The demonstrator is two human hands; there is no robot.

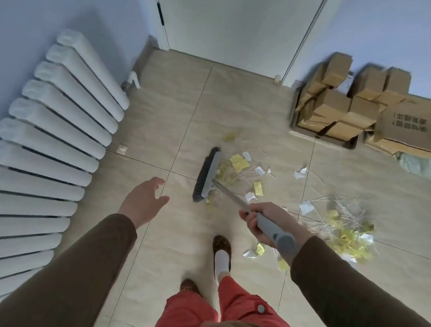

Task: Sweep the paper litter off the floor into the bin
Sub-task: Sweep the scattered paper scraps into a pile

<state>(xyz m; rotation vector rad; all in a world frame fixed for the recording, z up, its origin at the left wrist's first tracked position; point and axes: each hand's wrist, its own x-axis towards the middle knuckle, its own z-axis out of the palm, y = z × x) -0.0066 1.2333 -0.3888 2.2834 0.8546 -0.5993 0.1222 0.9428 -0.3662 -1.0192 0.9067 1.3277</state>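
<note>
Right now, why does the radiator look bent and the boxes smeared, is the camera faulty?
Probably not faulty. In the head view, the wide-angle lens fans the radiator into a curve and bows the door edges. The cardboard boxes near the right edge look smeared, likely motion blur. The right hand gripping the broom stays fairly sharp; light is soft, without harsh shadows.

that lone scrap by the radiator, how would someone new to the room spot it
Start at the white radiator along the left wall. At the foot of its fins, on the tiled floor, lies one small tan scrap. It sits alone, well left of the broom and the yellow-and-white paper litter.
</note>
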